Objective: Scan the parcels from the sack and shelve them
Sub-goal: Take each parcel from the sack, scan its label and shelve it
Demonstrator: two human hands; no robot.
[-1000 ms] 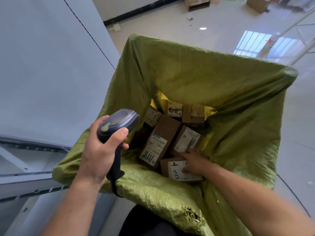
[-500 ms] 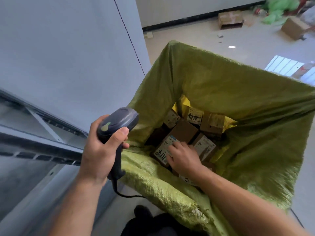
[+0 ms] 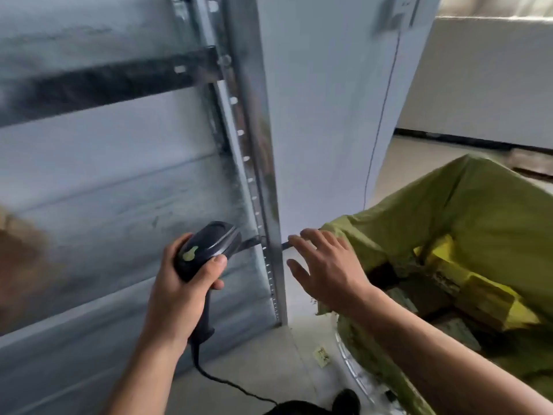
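Observation:
My left hand grips a dark grey barcode scanner with a green button, its cable trailing down to the floor. My right hand is out of the green sack, fingers spread and empty, hovering beside the sack's left rim near the shelf upright. Inside the sack, at the right, blurred cardboard parcels and yellow packaging show. The metal shelf unit fills the left of the view.
The shelf's perforated steel upright stands between my hands. A pale wall panel runs behind it. A blurred brown shape sits on a shelf at the far left. A scrap of paper lies on the floor.
My right hand has come out of the sack, leaving the parcels, and moved left toward the shelf upright. The view has swung left onto the shelves. My left hand still holds the scanner.

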